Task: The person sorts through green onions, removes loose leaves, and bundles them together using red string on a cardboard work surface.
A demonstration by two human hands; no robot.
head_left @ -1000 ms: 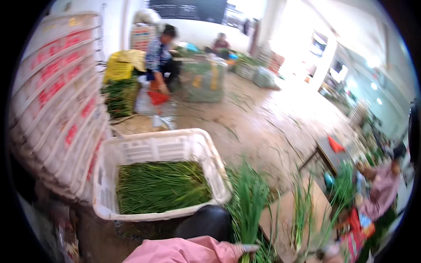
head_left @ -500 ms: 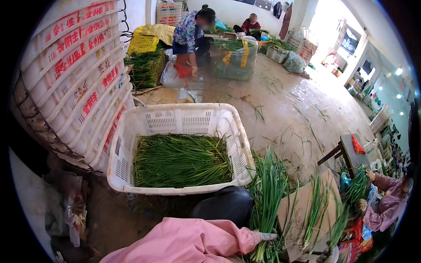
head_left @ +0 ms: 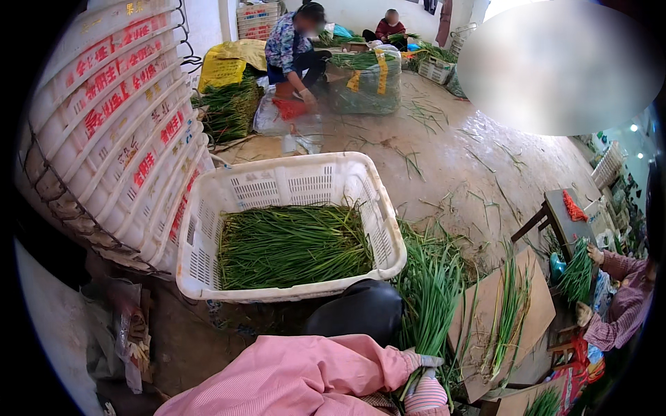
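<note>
At the lower right, a bunch of chives (head_left: 431, 305) lies with its leaves pointing away and its pale stalk ends toward me. My left hand (head_left: 422, 362), gloved and reaching across from a pink sleeve, is closed round the stalks. Just below it my right hand (head_left: 426, 396), with pink stripes at the wrist, closes against the same stalk ends; its fingers show only in part. In front of me stands a white plastic crate (head_left: 284, 297) with a layer of chives (head_left: 295, 246) inside. My dark knee (head_left: 357, 308) touches its near side.
Loose chives (head_left: 512, 305) lie on a brown board (head_left: 479, 340) at the right. Stacked white crates (head_left: 125, 132) rise on the left. One co-worker (head_left: 617, 305) handles chives beside a small table (head_left: 565, 215); another person (head_left: 295, 52) crouches beyond my crate near a wrapped bale (head_left: 368, 87).
My right hand has come leftward from beside the board to the stalk ends by my left hand. My left hand keeps its hold. The view has shifted slightly.
</note>
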